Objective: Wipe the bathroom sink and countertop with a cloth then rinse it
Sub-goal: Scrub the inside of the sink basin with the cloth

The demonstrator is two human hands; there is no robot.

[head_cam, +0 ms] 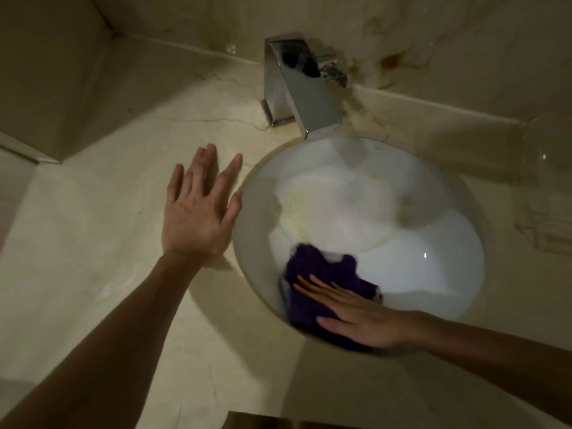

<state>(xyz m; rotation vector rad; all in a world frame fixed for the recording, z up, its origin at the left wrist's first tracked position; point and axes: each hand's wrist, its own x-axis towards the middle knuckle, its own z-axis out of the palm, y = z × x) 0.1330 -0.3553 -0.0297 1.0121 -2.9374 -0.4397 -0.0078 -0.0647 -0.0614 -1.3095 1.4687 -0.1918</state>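
purple cloth (322, 283) lies in sink (433, 267) under right hand's (362, 320) flat, straight fingers (322, 289).

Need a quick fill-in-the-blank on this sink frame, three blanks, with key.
1. The right hand presses a cloth whose colour is ____.
2. The cloth lies inside the ____, on its near wall.
3. The left hand rests flat on the ____, fingers spread, beside the sink and holding nothing.

Missing words: purple; sink; countertop
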